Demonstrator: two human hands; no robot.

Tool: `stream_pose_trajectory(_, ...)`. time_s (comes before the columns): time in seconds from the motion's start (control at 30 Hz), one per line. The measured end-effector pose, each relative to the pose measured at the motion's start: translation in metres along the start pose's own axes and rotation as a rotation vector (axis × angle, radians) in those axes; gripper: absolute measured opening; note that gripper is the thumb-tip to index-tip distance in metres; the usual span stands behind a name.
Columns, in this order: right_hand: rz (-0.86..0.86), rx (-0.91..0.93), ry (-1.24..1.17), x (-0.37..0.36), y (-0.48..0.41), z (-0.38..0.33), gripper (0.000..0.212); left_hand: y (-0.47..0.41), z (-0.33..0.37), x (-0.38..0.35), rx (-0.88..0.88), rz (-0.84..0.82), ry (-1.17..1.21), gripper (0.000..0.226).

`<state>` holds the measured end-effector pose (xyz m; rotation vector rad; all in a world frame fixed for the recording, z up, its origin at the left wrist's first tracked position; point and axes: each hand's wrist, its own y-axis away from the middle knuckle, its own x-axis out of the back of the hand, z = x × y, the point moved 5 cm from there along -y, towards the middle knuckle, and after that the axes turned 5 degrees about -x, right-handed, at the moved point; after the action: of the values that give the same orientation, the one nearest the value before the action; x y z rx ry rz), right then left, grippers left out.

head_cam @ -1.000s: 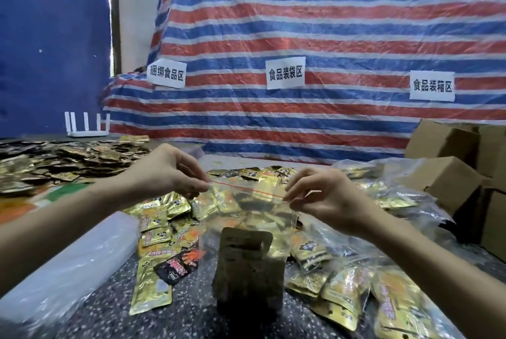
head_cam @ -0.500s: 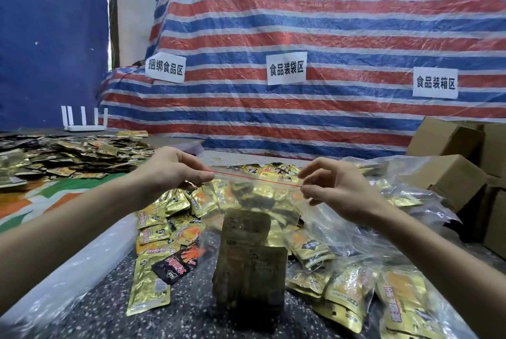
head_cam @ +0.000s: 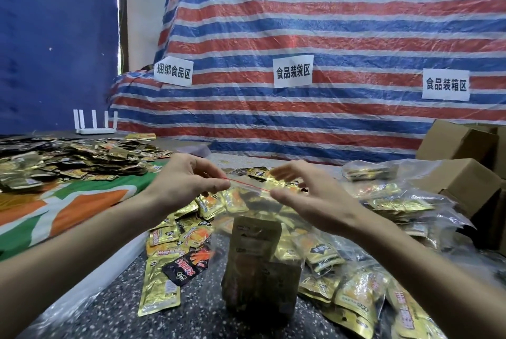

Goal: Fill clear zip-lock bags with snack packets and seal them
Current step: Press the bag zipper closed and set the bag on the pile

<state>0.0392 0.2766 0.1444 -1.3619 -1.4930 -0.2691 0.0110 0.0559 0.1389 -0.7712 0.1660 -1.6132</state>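
Note:
A clear zip-lock bag (head_cam: 262, 270) with a red zip line hangs upright over the dark speckled table, holding a stack of brownish snack packets. My left hand (head_cam: 186, 182) pinches the left end of the zip strip between thumb and forefinger. My right hand (head_cam: 309, 199) is at the strip's right end with fingers spread and straight, thumb near the red line, slightly blurred. Loose gold and black snack packets (head_cam: 175, 251) lie scattered on the table under and around the bag.
Filled clear bags (head_cam: 388, 201) pile up at the right, with cardboard boxes (head_cam: 465, 174) behind them. A large heap of packets (head_cam: 68, 158) covers the left table on a green-orange cloth. A white router (head_cam: 94, 125) stands at the back left. A striped tarp with paper labels hangs behind.
My right hand has let go of its pinch on the zip strip and opened its fingers. The bag and left hand have stayed nearly in place.

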Motion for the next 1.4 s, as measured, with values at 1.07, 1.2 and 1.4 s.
stream_pose_trajectory(1.07, 0.037, 0.086, 0.05, -0.016, -0.025, -0.037, 0.009, 0.01, 0.022, -0.023, -0.362, -0.11, -0.267, 0.004)
stream_pose_trajectory(1.2, 0.018, 0.077, 0.022, -0.017, -0.024, -0.032, 0.006, 0.01, 0.024, -0.023, -0.363, -0.085, -0.25, 0.007)
stream_pose_trajectory(1.4, -0.042, 0.021, -0.005, -0.007, -0.015, -0.018, 0.007, 0.014, 0.024, -0.021, -0.343, -0.026, -0.209, 0.013)
